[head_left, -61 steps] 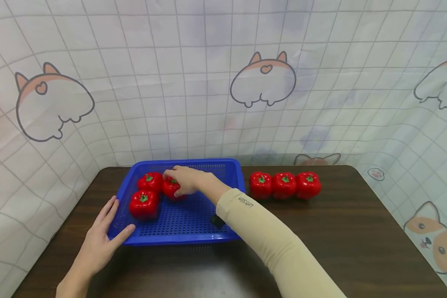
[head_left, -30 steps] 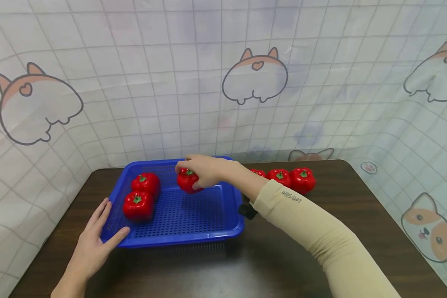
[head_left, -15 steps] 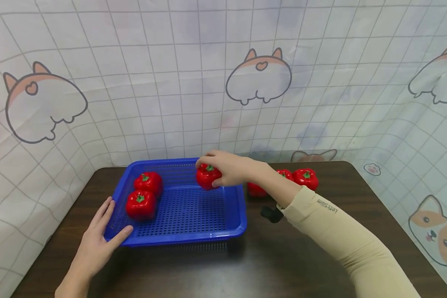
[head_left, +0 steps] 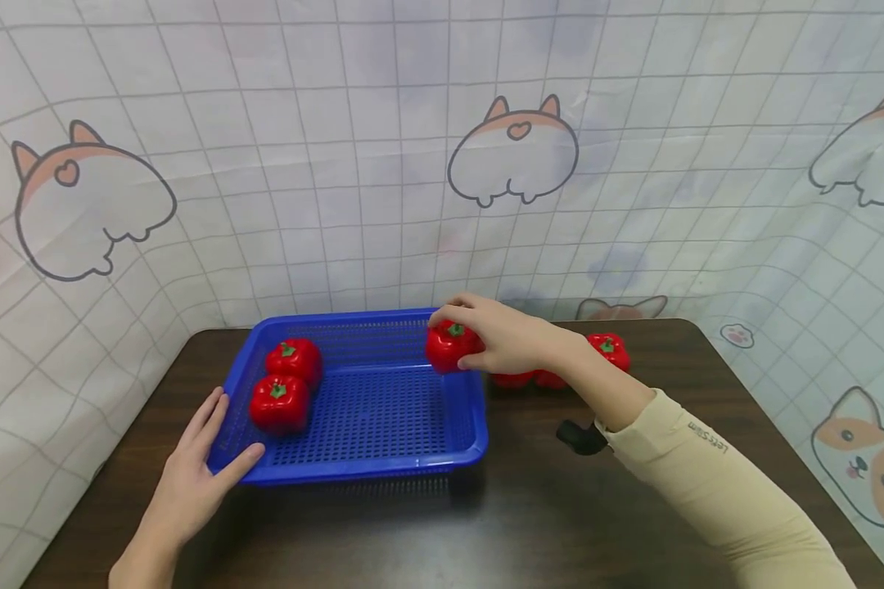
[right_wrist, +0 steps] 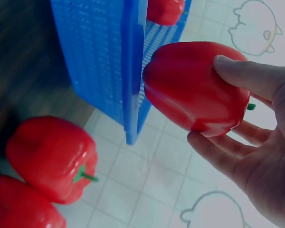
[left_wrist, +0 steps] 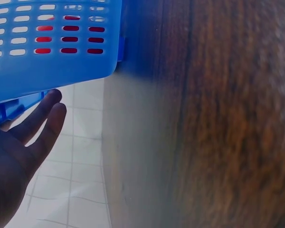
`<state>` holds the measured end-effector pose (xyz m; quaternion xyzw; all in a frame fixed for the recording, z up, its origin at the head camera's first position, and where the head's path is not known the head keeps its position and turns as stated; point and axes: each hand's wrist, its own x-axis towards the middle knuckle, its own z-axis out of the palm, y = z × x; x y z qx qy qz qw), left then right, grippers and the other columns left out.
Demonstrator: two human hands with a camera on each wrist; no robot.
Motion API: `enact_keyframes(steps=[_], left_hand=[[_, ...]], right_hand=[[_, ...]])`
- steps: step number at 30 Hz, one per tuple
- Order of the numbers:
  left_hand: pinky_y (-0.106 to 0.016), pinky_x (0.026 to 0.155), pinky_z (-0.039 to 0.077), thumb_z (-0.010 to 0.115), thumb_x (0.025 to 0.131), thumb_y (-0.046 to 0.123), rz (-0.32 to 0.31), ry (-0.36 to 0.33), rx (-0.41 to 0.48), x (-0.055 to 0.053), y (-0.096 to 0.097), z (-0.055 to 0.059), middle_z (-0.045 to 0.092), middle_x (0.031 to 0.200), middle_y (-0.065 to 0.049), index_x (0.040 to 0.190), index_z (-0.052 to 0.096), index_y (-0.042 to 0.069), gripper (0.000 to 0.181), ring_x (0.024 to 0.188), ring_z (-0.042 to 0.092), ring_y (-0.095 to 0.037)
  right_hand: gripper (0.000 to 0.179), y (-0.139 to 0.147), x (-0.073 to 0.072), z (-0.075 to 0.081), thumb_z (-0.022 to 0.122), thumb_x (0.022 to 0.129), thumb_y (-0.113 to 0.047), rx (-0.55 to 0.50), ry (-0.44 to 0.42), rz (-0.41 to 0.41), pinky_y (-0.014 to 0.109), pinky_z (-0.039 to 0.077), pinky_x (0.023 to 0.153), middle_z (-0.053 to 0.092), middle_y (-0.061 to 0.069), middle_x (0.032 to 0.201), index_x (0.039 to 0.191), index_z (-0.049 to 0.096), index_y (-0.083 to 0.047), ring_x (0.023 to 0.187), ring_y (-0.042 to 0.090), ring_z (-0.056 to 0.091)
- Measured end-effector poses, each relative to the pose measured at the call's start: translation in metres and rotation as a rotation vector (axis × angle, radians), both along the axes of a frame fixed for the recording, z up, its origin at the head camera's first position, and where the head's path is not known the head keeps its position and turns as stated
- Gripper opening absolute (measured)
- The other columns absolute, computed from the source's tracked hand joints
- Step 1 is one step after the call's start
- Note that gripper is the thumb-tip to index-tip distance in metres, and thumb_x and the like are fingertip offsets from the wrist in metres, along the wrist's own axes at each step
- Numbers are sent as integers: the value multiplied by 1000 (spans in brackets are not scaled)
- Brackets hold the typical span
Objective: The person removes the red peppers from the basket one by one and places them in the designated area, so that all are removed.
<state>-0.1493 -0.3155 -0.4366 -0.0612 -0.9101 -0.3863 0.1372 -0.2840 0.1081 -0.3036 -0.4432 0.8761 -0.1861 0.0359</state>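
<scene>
My right hand point(head_left: 511, 335) grips a glossy red bell pepper point(head_left: 449, 350) with a green stem, thumb on one side and fingers on the other. In the right wrist view this pepper point(right_wrist: 194, 88) hangs beside the rim of the blue plastic basket point(right_wrist: 130, 71), and in the head view it overlaps the back right part of that rim. Two more red peppers point(head_left: 280, 406) sit in the left part of the basket. At the basket's front left corner rests my left hand point(head_left: 191, 483), fingers extended along the left rim and thumb spread at the front.
To the right of the basket, a row of red peppers point(head_left: 607, 348) stands on the dark wooden table point(head_left: 530, 523), partly hidden by my right hand and forearm. Behind the table hangs a white grid-patterned cloth point(head_left: 383, 204) with cartoon animals. A black device point(head_left: 580, 438) sits at my right wrist.
My right hand has lifted the pepper from beside the other two in the basket and carried it rightward to the basket's right side. The left hand stays at the corner.
</scene>
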Motion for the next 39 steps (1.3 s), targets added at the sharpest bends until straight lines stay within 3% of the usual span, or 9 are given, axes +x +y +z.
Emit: enact_keyframes(steps=[19, 31, 39], left_hand=[[-77, 110, 20, 75, 94, 29, 3, -12, 28, -1, -2, 2, 15, 171, -10, 163, 24, 5, 89, 149, 18, -52], [-77, 110, 20, 75, 94, 30, 9, -32, 40, -1, -2, -1, 15, 171, -9, 163, 24, 6, 90, 150, 18, -51], [-78, 108, 21, 74, 94, 33, 10, -38, 44, -1, -2, 1, 14, 171, -6, 163, 23, 8, 90, 150, 18, -50]], right_hand=[[52, 65, 22, 2, 80, 88, -8, -247, 20, -31, 35, 58, 88, 54, 1, 134, 135, 60, -15, 115, 19, 57], [53, 97, 38, -29, 81, 89, -13, -224, -16, -148, 38, 58, 88, 53, -1, 139, 137, 60, -21, 123, 22, 55], [53, 99, 41, -57, 83, 86, -11, -180, -12, -140, 43, 56, 94, 54, -1, 138, 134, 63, -23, 127, 20, 52]])
